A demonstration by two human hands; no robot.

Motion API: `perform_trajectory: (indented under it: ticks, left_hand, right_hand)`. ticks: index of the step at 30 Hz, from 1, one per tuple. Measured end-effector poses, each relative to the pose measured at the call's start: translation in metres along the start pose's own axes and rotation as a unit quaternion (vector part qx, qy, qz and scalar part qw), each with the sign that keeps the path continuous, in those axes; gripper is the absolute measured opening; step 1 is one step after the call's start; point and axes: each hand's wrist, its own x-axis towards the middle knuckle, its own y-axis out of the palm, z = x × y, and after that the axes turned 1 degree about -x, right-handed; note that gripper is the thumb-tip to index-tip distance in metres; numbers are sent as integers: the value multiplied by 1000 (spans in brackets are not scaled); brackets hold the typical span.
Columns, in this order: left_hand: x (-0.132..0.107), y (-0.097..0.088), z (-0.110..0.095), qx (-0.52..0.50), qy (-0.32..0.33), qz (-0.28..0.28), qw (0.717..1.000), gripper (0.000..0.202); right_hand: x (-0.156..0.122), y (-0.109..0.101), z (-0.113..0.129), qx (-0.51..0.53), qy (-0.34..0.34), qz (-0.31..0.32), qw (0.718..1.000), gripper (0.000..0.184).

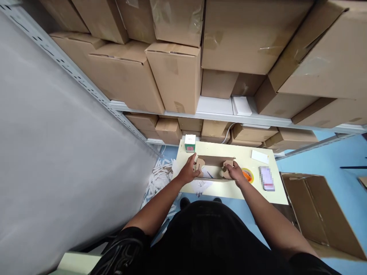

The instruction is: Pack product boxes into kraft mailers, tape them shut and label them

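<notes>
A small flat cardboard box (213, 162) lies partly folded on the pale yellow table (229, 193). My left hand (189, 170) grips its left end, fingers closed round the side flap. My right hand (235, 171) holds the right end flap the same way. Papers (202, 186) lie under the box near the front edge. An orange tape roll (247, 175) sits just right of my right hand.
A small white and green box (190, 143) stands at the table's back left. A white card (260, 156) and a blurred booklet (267, 178) lie to the right. Shelves stacked with cartons (177, 72) rise behind. An open carton (321, 210) sits on the blue floor at right; white scraps (159, 179) lie at left.
</notes>
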Motion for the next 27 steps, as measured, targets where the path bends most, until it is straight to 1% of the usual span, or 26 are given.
perform_trajectory:
  ticks: [1, 3, 5, 7, 9, 10, 12, 14, 16, 19, 21, 23, 25, 27]
  left_hand:
    - [2, -1, 0, 4, 17, 11, 1000, 100]
    - [6, -1, 1, 15, 27, 20, 999, 100]
    - [8, 1, 2, 25, 30, 10, 999, 97]
    - [7, 4, 3, 30, 37, -14, 999, 88]
    - [6, 6, 2, 29, 46, -33, 998, 75]
    - [4, 6, 1, 25, 48, -39, 998, 69]
    - [2, 6, -1, 15, 50, -46, 998, 57]
    - [0, 3, -3, 8, 52, -43, 998, 47]
    - [-2, 0, -3, 4, 52, -27, 998, 43]
    - [-6, -4, -1, 16, 55, -3, 998, 45]
    - [-7, -7, 1, 27, 60, -1, 998, 47]
    - [-9, -8, 1, 16, 62, -9, 998, 49]
    - [-8, -6, -3, -9, 50, -26, 998, 52]
    - [-7, -1, -10, -4, 31, -40, 999, 52]
  right_hand:
    - [-1, 0, 1, 17, 4, 6, 1000, 51]
    - [-3, -3, -1, 67, -5, 6, 998, 58]
    - [-10, -7, -7, 121, -33, -14, 992, 61]
    - [-22, -14, -17, 166, -70, -27, 983, 61]
    - [-38, -21, -31, 175, -119, -9, 977, 61]
    - [-46, -22, -39, 158, -154, 4, 975, 61]
    - [-61, -22, -52, 87, -234, 18, 968, 59]
    - [-68, -17, -60, 18, -286, -1, 958, 60]
    - [-66, -10, -60, -19, -295, -43, 954, 65]
    - [-54, -2, -48, -69, -281, -103, 952, 70]
    - [-45, 0, -37, -115, -292, -122, 942, 65]
    - [-40, 1, -29, -155, -310, -128, 929, 55]
    - [-37, 2, -23, -178, -317, -136, 922, 47]
    - [-36, 4, -21, -189, -315, -146, 919, 44]
